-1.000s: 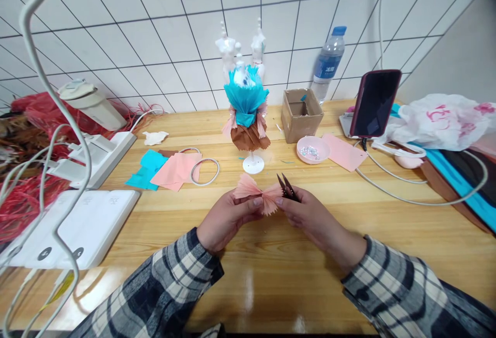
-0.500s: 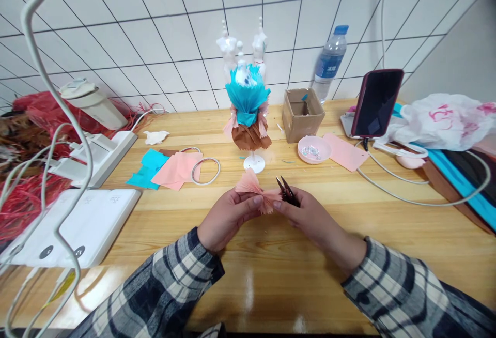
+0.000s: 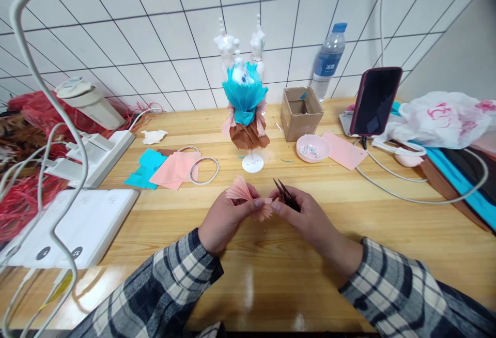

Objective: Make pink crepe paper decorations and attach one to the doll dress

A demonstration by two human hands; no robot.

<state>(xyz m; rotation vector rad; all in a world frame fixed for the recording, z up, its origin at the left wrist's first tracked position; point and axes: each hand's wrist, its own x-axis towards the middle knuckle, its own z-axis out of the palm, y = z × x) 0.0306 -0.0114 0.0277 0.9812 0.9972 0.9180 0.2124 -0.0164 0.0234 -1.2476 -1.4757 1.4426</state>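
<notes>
Head view: your plaid sleeves reach over the near edge of the wooden surface (image 3: 302, 286). Your left hand (image 3: 222, 219) is closed, thumb pressed over fingers, pinching the pleated pink paper (image 3: 239, 190), which is held above the surface midway along its near half; folds fan out up-left and below the thumb. Your right hand (image 3: 313, 219) is curled round a dark pointed tool (image 3: 291, 199), its two tips up and slightly apart; your right thumb tip is at the paper's right end, contact unclear.

Toward the left edge: a white slab (image 3: 101, 224). Farther in, a ring (image 3: 204, 171) is beside flat pink pieces (image 3: 174, 167), with blue paper (image 3: 149, 165) adjoining. Beyond your hands, a stand figure (image 3: 245, 95) is upright in blue, brown and pink pleats. Right of it: a pink bowl (image 3: 313, 149) with small shiny pieces. Near the far edge: an open cardboard box (image 3: 302, 123), then a bottle (image 3: 328, 61) against the tiled wall (image 3: 186, 33).
</notes>
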